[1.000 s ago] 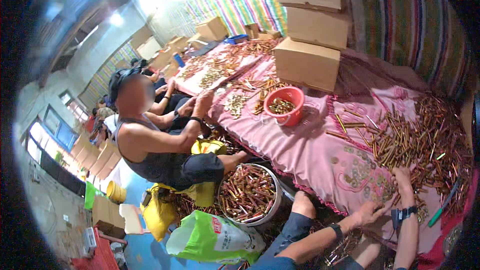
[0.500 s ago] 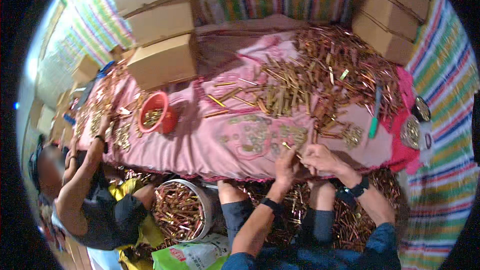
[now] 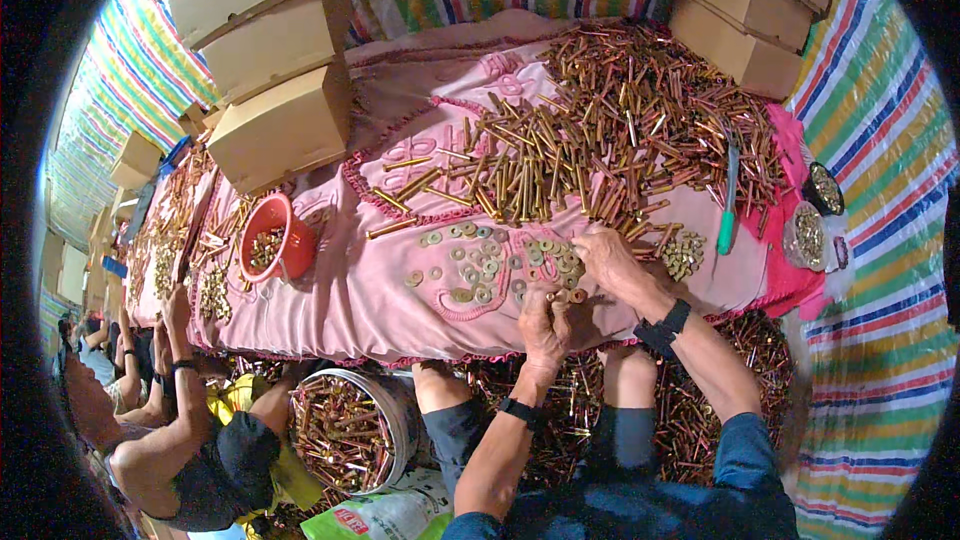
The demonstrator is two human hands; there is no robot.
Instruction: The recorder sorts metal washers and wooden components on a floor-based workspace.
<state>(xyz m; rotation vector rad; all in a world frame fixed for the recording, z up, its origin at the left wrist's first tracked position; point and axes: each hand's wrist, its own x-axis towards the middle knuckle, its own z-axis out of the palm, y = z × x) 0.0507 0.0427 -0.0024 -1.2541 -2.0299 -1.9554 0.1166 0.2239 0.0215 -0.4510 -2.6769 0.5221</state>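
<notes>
My left hand is curled closed at the table's near side, just below the loose flat washers. Whatever lies in its fingers is hidden; a small brownish ring shows beside the fingertips. Farther right and forward, my right hand reaches over the right end of the washers, fingers bent together and pointing left. I cannot make out what they grip. Beyond both hands lies a big heap of long brass-coloured bolts. A small pile of nuts sits right of my right hand.
A green-handled tool lies right of the bolts. A red bucket with small metal parts stands left on the pink cloth. Cardboard boxes rise behind it. A tub of bolts stands below. A co-worker sits at left.
My right hand has parted from the left and moved forward over the washers. My left hand has shifted slightly left; the bolt end seen at its fingers no longer shows. The view has tilted.
</notes>
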